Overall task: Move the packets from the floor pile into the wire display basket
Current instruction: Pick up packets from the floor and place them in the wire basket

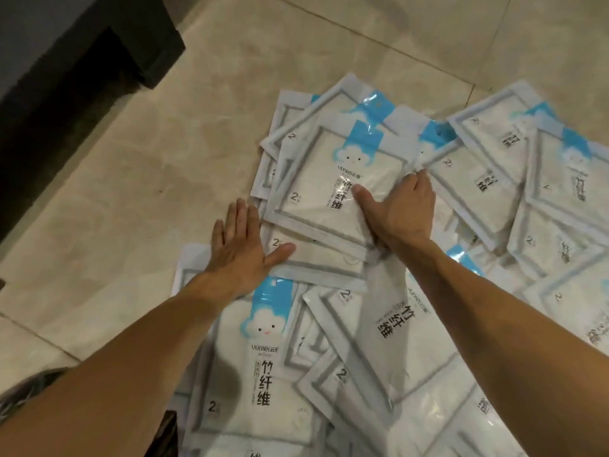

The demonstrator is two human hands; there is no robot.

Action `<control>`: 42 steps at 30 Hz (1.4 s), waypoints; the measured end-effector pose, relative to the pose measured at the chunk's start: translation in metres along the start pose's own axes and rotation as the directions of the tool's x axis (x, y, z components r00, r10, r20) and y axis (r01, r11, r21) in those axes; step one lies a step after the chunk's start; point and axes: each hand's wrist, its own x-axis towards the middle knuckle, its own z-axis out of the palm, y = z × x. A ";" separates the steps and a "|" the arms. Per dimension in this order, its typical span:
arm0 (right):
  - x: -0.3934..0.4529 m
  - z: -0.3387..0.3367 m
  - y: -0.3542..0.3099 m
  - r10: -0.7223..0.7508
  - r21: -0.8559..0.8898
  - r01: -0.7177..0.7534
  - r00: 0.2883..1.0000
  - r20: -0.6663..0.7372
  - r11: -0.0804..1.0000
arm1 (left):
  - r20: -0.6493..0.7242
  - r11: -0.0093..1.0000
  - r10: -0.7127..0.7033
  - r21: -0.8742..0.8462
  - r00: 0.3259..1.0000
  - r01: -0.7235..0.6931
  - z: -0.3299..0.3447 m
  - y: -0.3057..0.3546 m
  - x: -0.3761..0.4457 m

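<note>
We are looking down at the floor pile [412, 291], a loose sprawl of flat white packets with blue cloud tags, overlapping every which way across the beige tiled floor [138, 179]. The pile spreads from the middle of the floor out to its right edge and down to the near edge.

Our right hand [400, 212] is on the top packet [333, 186], the one lying face up at the far left side of the pile. The thumb lies flat across its printed face, and the fingers curl over its right edge, so it looks like a grip along that side. How far the fingertips reach under it, we cannot tell.

Our left hand [239, 249] is spread flat, fingers straight and close together, at the left edge of the pile. The thumb rests on the packet underneath [316, 262], and the fingers point out over bare tile; it holds nothing.

At the far left corner of the floor stands a dark plinth [82, 87].
</note>
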 end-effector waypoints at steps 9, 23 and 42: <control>0.012 -0.032 0.016 0.175 0.548 -0.176 0.983 0.053 0.818 | -0.096 0.917 -0.201 -0.369 0.975 0.153 -0.033 0.013 0.012; -0.034 -0.143 0.034 0.123 0.741 -0.351 0.930 0.346 0.573 | 0.051 0.560 -0.140 -0.820 0.989 0.122 -0.105 0.010 -0.070; -0.158 -0.526 -0.147 -0.177 0.808 -0.215 0.914 0.364 0.549 | -0.198 0.223 -0.265 -0.965 0.944 -0.140 -0.420 0.067 -0.351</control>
